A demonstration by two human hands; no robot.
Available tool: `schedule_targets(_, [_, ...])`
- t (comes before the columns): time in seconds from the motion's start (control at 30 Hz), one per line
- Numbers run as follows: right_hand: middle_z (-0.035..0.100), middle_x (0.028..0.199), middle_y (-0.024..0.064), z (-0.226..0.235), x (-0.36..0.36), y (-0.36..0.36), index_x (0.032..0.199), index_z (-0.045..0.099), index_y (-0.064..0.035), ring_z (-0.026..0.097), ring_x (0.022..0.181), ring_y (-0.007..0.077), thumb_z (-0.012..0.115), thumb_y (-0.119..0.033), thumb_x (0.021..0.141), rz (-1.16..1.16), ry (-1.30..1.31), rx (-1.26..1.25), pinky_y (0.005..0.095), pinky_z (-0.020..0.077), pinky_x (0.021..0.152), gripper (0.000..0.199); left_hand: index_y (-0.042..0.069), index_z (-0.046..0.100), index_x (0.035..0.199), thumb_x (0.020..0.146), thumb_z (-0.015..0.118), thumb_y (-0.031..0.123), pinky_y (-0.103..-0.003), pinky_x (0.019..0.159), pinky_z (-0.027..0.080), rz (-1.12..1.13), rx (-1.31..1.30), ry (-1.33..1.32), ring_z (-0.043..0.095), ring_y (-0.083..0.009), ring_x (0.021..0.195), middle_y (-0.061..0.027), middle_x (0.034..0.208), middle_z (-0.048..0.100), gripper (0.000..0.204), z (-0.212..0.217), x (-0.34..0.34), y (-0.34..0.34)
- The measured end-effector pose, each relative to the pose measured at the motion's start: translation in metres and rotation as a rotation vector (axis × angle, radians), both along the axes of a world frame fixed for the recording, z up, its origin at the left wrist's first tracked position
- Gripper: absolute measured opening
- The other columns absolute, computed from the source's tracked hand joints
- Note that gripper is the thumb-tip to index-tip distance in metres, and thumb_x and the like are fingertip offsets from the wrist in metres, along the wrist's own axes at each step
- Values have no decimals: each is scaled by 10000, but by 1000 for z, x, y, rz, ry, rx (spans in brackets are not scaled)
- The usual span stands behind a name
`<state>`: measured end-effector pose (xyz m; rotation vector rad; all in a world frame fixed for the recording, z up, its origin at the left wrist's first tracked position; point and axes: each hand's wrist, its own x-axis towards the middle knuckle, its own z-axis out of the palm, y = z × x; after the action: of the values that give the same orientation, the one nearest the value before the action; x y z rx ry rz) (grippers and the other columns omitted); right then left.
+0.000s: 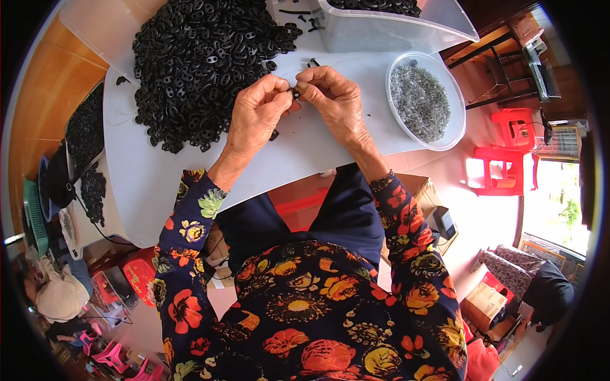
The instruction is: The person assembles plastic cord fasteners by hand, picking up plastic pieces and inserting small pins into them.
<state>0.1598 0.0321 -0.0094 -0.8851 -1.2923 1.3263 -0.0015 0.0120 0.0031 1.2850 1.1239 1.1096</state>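
Note:
My left hand and my right hand meet over the white table, fingertips almost touching. Between them, thumbs and fingers pinch a small black plastic piece, mostly covered by the fingertips. Left of my hands spreads a big pile of black oval plastic pieces with two holes. A round see-through tub to the right holds many tiny grey springs. Just beyond my fingers lie a few slim black pieces.
The white tabletop curves along its near edge. At the far right stands a see-through plastic bin with more black pieces. Another table with black parts is on the left. Red stools stand on the floor at right.

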Motion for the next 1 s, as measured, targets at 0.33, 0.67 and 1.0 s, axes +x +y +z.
schedule_targets(0.33, [642,787,31,2,0,-3,899,624,36,573,708,70,628,-60,889,22,24,-12,225,495,675,96,33,575,864,876,565,37,-179,524,372,30,107,-4,453,-3,602,38,679,567,16,-7,5,1])
schedule_targets(0.67, [606,680,7,1,1,-3,806,623,16,523,619,52,649,-150,895,-9,-151,34,215,453,577,190,33,582,878,876,561,44,-181,525,365,2,191,73,439,-3,603,63,666,531,24,0,12,-7])
schedule_targets(1.0, [590,729,-19,8,-2,-6,885,621,0,501,678,44,584,-136,936,31,-87,4,199,433,625,150,32,563,851,867,566,31,-172,495,314,53,122,-28,369,8,575,75,646,481,17,-11,7,-3])
